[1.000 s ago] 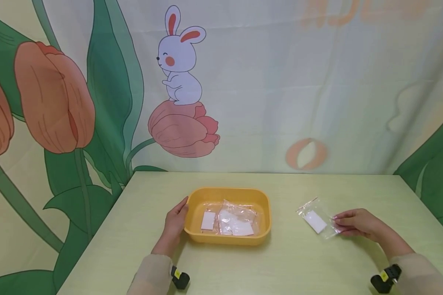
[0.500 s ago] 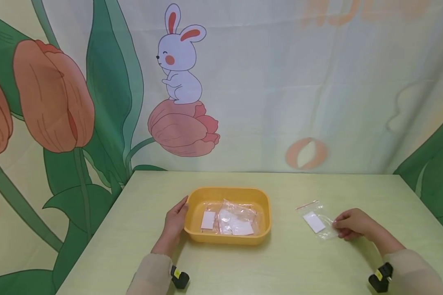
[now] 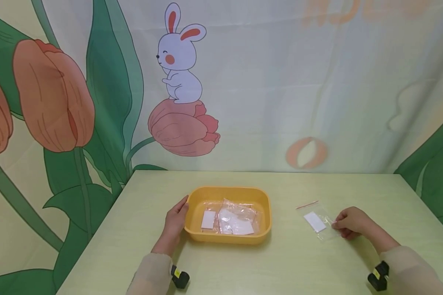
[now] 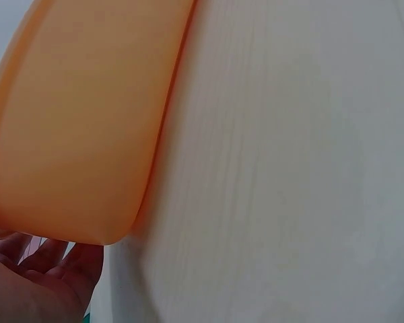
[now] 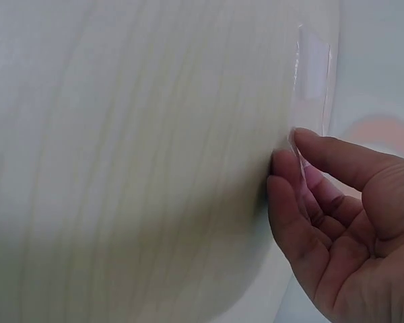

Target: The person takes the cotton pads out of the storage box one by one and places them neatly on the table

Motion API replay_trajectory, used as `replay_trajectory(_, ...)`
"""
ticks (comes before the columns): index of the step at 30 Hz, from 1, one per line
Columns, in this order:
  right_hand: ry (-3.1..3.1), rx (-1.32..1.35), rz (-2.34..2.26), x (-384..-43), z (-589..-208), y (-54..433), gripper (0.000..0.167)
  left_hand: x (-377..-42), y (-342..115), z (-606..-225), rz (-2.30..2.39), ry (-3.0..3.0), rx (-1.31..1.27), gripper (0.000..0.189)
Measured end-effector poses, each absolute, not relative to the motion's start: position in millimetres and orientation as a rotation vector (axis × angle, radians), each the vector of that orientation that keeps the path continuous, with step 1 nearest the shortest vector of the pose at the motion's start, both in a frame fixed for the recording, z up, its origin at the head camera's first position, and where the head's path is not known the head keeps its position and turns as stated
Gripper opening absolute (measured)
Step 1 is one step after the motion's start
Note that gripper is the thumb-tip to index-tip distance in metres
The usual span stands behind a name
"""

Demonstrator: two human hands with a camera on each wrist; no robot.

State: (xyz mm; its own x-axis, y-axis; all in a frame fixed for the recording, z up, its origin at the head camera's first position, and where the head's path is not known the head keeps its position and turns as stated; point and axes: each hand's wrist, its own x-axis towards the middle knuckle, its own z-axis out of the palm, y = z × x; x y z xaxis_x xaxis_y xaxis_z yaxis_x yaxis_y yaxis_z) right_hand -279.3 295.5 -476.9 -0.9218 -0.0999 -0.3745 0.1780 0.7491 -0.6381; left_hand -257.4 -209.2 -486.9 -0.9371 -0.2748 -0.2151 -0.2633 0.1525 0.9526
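Note:
A yellow plastic tray [image 3: 229,239] stands on the table, with several clear zip bags [image 3: 237,217] holding white pieces inside it. My left hand [image 3: 174,223] holds the tray's left end; the left wrist view shows its fingers [image 4: 77,266] against the tray's end wall [image 4: 87,134]. To the right of the tray, my right hand [image 3: 354,223] pinches the near right corner of another clear zip bag [image 3: 315,221], which contains a white rectangle. In the right wrist view the right hand's thumb [image 5: 343,161] and fingers have the bag's edge between them.
The pale wooden table [image 3: 280,266] ends at a back edge against a printed curtain [image 3: 266,102] with tulips and a rabbit. A small black device [image 3: 180,278] is on the left wrist and another black device [image 3: 378,276] on the right.
The right hand has shifted slightly left, and its bag now appears flatter, down at the table. The left hand and the tray stay in place.

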Motion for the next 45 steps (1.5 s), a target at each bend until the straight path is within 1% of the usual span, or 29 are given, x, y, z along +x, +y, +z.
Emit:
replay_trajectory(19, 2.648, 0.042, -0.824, -275.5, -473.9, 293.7, 0.022, -258.8, -207.8, -488.0, -1.954, -2.375, 0.54, 0.047)
replay_trajectory(31, 2.605, 0.101, -0.798, -280.0, -469.4, 294.6, 0.025, -257.9, -208.1, -489.0, -1.941, -2.381, 0.553, 0.047)
replay_trajectory(34, 2.595, 0.087, -0.811, -281.7, -463.2, 297.9, 0.029, -257.9, -208.1, -488.8, -1.943, -2.384, 0.551, 0.047)
replay_trajectory(40, 2.564, 0.019, -0.867, -286.0, -449.9, 307.1, 0.043, -258.1, -208.9, -488.3, -1.95, -2.379, 0.544, 0.047)
replay_trajectory(45, 2.523, -0.025, -0.942, -289.2, -443.6, 314.4, 0.049, -258.9, -209.3, -488.5, -1.953, -2.375, 0.541, 0.047)
